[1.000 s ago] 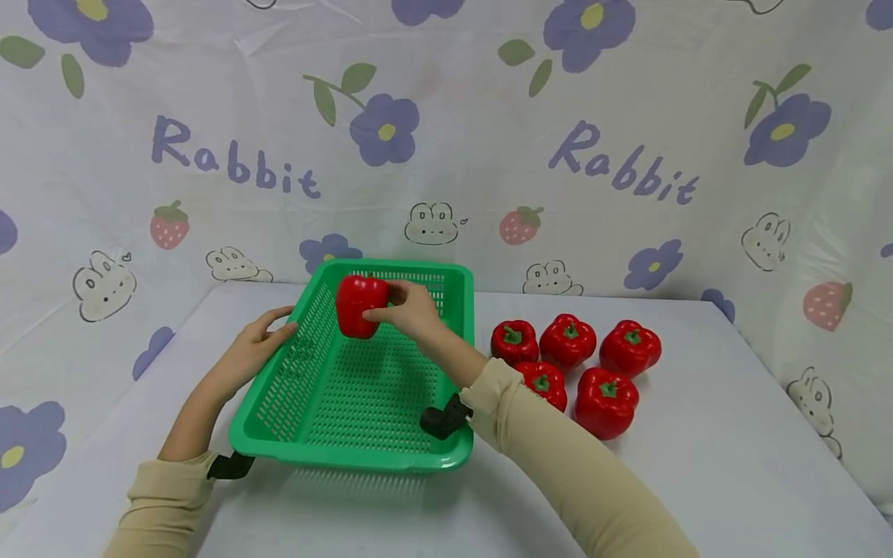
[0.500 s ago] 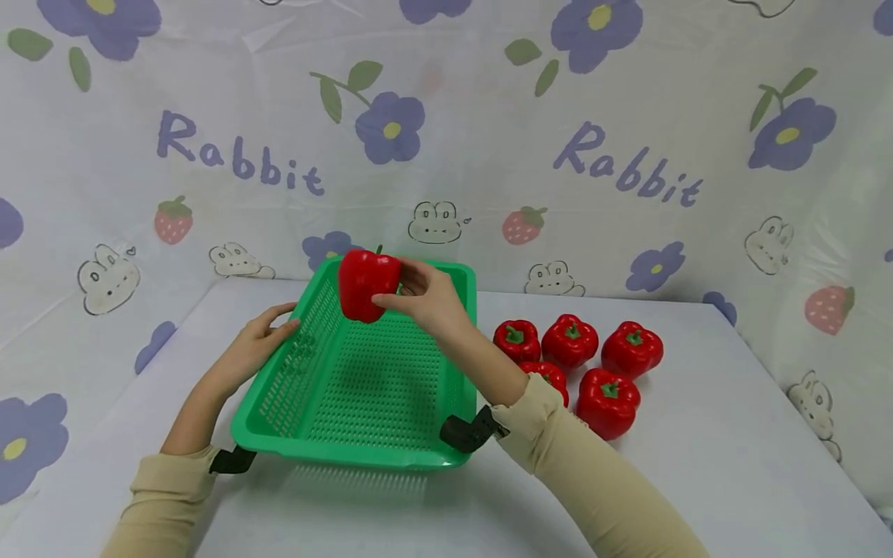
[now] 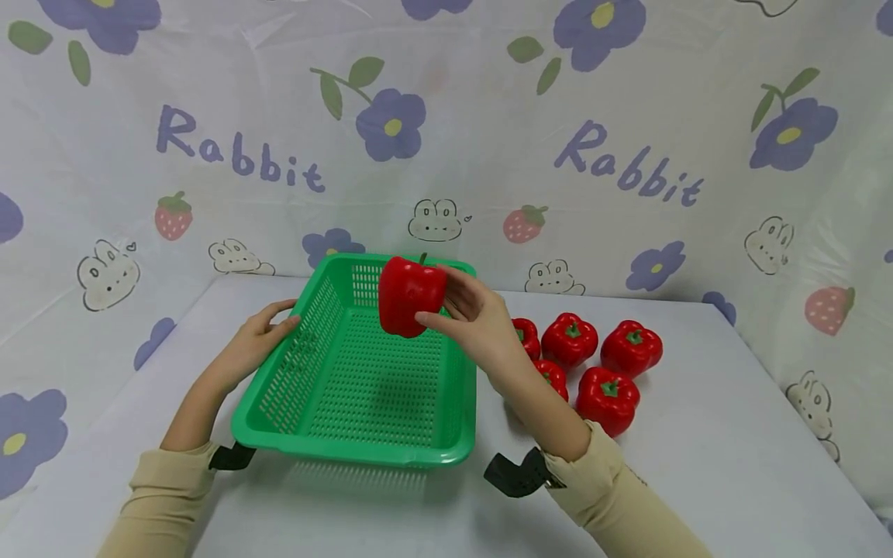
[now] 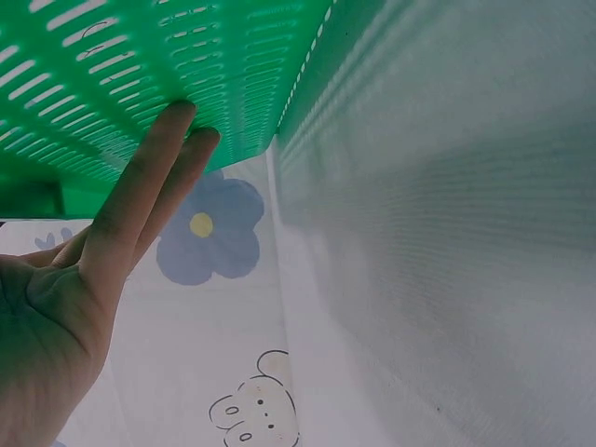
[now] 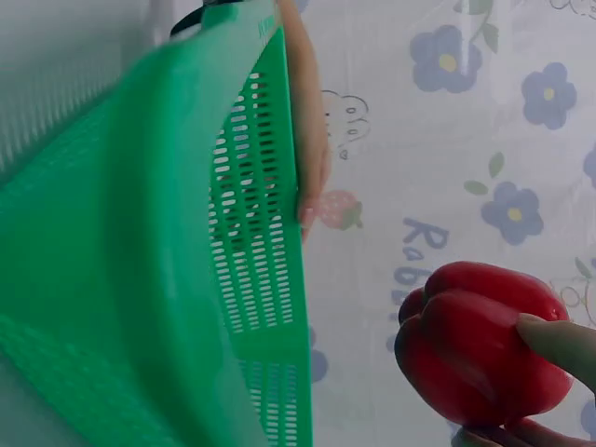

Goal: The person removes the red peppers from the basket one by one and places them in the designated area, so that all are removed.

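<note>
My right hand (image 3: 481, 318) grips a red bell pepper (image 3: 408, 298), thumb on its near side, stem upward. In the head view the pepper overlaps the right part of a green slotted basket (image 3: 356, 457), held above the basket floor. The right wrist view shows the pepper (image 5: 484, 340) with the thumb against its skin and fingertips below. At the basket's left side, my left hand (image 3: 254, 341) rests its fingertips at the rim. In the left wrist view two straight fingers (image 4: 140, 196) of this hand touch the slotted wall (image 4: 223, 84) from outside.
Several red bell peppers (image 3: 607, 399) with green stems stand on the white table (image 3: 698, 457), right of the basket. Behind the table hangs a cloth (image 3: 446, 139) printed with flowers, rabbits and strawberries. Black wrist mounts (image 3: 516, 473) sit near the sleeves.
My right hand has carried the bell pepper up, then rightward across the basket, with its stem coming more into view. My left hand stays at the basket's left rim.
</note>
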A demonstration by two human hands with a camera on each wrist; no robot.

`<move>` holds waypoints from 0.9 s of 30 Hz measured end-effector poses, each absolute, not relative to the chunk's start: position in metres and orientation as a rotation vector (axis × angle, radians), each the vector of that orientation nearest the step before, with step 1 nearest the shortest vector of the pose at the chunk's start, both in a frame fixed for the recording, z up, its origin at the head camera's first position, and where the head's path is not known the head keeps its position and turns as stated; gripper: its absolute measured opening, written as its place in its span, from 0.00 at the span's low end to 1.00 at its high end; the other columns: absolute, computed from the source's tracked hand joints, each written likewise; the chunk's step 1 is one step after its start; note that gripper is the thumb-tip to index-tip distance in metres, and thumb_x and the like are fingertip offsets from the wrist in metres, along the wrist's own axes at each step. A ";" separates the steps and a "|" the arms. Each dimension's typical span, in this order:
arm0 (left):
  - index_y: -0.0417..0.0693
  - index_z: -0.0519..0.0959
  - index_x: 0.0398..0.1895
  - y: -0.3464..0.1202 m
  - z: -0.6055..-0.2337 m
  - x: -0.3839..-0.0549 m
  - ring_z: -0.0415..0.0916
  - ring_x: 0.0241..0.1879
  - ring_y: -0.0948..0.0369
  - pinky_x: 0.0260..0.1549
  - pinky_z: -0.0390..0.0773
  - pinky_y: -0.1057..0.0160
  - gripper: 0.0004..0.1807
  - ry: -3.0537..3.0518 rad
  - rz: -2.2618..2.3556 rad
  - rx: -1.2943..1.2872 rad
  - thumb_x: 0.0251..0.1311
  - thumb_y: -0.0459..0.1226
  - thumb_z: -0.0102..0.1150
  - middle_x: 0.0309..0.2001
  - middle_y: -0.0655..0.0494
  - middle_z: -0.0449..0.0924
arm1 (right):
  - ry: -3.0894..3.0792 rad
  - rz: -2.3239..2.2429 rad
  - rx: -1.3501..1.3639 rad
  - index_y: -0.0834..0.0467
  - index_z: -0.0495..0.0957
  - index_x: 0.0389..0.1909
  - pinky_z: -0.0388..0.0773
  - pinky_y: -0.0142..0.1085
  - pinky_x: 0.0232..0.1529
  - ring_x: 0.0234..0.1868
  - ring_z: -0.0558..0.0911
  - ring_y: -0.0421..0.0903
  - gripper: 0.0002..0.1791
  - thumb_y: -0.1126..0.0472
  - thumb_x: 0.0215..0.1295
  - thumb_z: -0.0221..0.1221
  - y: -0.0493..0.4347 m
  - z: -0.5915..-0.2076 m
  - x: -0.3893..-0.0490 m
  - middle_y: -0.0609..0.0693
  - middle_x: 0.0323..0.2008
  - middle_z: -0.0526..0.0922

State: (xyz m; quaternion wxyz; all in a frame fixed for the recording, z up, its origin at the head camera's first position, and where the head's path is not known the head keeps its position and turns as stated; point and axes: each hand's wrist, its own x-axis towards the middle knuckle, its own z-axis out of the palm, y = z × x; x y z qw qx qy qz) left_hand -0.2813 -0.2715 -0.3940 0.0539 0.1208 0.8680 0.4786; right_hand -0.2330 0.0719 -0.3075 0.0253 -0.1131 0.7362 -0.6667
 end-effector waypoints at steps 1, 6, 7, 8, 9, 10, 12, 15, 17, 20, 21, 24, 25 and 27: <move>0.44 0.47 0.78 -0.272 -0.394 -0.281 0.82 0.34 0.66 0.34 0.82 0.62 0.35 2.638 1.453 0.363 0.76 0.50 0.40 0.51 0.29 0.78 | 2.286 -2.059 -0.341 0.50 0.66 0.70 0.72 0.37 0.63 0.69 0.71 0.45 0.36 0.63 0.60 0.67 0.076 -0.308 -0.230 0.48 0.68 0.72; 0.45 0.47 0.78 -0.272 -0.395 -0.281 0.82 0.37 0.66 0.37 0.81 0.62 0.36 2.663 1.426 0.364 0.76 0.51 0.40 0.53 0.30 0.78 | 2.315 -2.075 -0.335 0.48 0.64 0.71 0.72 0.34 0.62 0.71 0.69 0.42 0.37 0.61 0.61 0.67 0.097 -0.313 -0.217 0.45 0.69 0.70; 0.45 0.47 0.78 -0.272 -0.395 -0.281 0.81 0.37 0.66 0.38 0.80 0.62 0.36 2.667 1.422 0.362 0.75 0.51 0.40 0.53 0.30 0.78 | 2.322 -2.076 -0.328 0.48 0.64 0.71 0.72 0.32 0.62 0.71 0.68 0.42 0.37 0.60 0.61 0.67 0.102 -0.314 -0.215 0.44 0.69 0.69; 0.45 0.47 0.78 -0.272 -0.395 -0.281 0.81 0.37 0.66 0.38 0.80 0.62 0.36 2.668 1.420 0.363 0.75 0.52 0.40 0.52 0.30 0.78 | 2.328 -2.079 -0.321 0.48 0.64 0.71 0.72 0.32 0.61 0.71 0.68 0.42 0.37 0.60 0.61 0.67 0.106 -0.314 -0.213 0.44 0.69 0.69; 0.45 0.47 0.78 -0.272 -0.395 -0.281 0.81 0.37 0.66 0.38 0.80 0.62 0.36 2.672 1.415 0.366 0.75 0.52 0.40 0.53 0.30 0.78 | 2.339 -2.075 -0.305 0.47 0.64 0.71 0.72 0.32 0.61 0.71 0.68 0.42 0.38 0.59 0.61 0.67 0.110 -0.315 -0.210 0.44 0.69 0.69; 0.45 0.47 0.78 -0.272 -0.395 -0.282 0.81 0.37 0.66 0.38 0.80 0.62 0.36 2.673 1.412 0.366 0.75 0.52 0.40 0.52 0.30 0.78 | 2.354 -2.069 -0.283 0.46 0.64 0.71 0.73 0.32 0.60 0.70 0.69 0.42 0.38 0.59 0.61 0.67 0.115 -0.315 -0.209 0.44 0.69 0.70; 0.45 0.47 0.78 -0.273 -0.395 -0.282 0.81 0.36 0.66 0.38 0.80 0.61 0.36 2.680 1.404 0.360 0.75 0.52 0.40 0.51 0.31 0.79 | 2.388 -2.045 -0.243 0.46 0.64 0.71 0.74 0.33 0.60 0.70 0.70 0.44 0.38 0.58 0.60 0.67 0.124 -0.317 -0.206 0.45 0.69 0.70; 0.45 0.47 0.78 -0.272 -0.395 -0.282 0.81 0.37 0.64 0.39 0.80 0.61 0.36 2.690 1.394 0.362 0.75 0.53 0.39 0.51 0.31 0.78 | 2.437 -2.008 -0.179 0.45 0.61 0.73 0.74 0.34 0.59 0.70 0.70 0.46 0.40 0.57 0.61 0.67 0.138 -0.319 -0.201 0.46 0.70 0.69; 0.45 0.48 0.78 -0.272 -0.395 -0.282 0.80 0.38 0.63 0.40 0.79 0.60 0.36 2.695 1.389 0.361 0.75 0.52 0.39 0.52 0.31 0.78 | 2.457 -1.995 -0.145 0.45 0.60 0.73 0.73 0.33 0.59 0.71 0.68 0.46 0.40 0.56 0.61 0.67 0.148 -0.320 -0.197 0.46 0.71 0.67; 0.46 0.48 0.78 -0.272 -0.395 -0.281 0.80 0.41 0.62 0.42 0.78 0.59 0.35 2.697 1.383 0.363 0.76 0.52 0.39 0.55 0.31 0.76 | 2.478 -1.990 -0.084 0.44 0.58 0.74 0.72 0.30 0.58 0.73 0.67 0.45 0.41 0.54 0.62 0.66 0.162 -0.321 -0.190 0.45 0.72 0.66; 0.45 0.48 0.78 -0.272 -0.395 -0.281 0.80 0.42 0.62 0.43 0.78 0.59 0.35 2.700 1.379 0.367 0.76 0.52 0.38 0.55 0.30 0.76 | 2.480 -1.995 -0.062 0.43 0.58 0.74 0.72 0.29 0.58 0.73 0.66 0.45 0.41 0.54 0.62 0.66 0.166 -0.321 -0.188 0.45 0.72 0.66; 0.45 0.48 0.78 -0.272 -0.394 -0.280 0.80 0.42 0.62 0.42 0.79 0.59 0.35 2.704 1.377 0.371 0.76 0.52 0.38 0.55 0.30 0.76 | 2.488 -2.006 0.016 0.43 0.57 0.75 0.72 0.25 0.57 0.73 0.66 0.46 0.42 0.52 0.62 0.66 0.179 -0.323 -0.183 0.46 0.73 0.65; 0.45 0.48 0.78 -0.272 -0.393 -0.279 0.80 0.41 0.62 0.42 0.79 0.59 0.35 2.701 1.380 0.372 0.76 0.52 0.38 0.55 0.30 0.76 | 2.495 -2.010 0.036 0.43 0.57 0.75 0.72 0.25 0.56 0.73 0.66 0.46 0.42 0.52 0.62 0.66 0.183 -0.324 -0.182 0.46 0.73 0.64; 0.44 0.48 0.78 -0.271 -0.393 -0.279 0.80 0.41 0.63 0.42 0.78 0.60 0.35 2.712 1.370 0.379 0.76 0.52 0.38 0.55 0.30 0.76 | 2.525 -2.006 0.061 0.43 0.57 0.75 0.71 0.24 0.56 0.73 0.65 0.48 0.42 0.51 0.62 0.66 0.192 -0.327 -0.179 0.47 0.73 0.64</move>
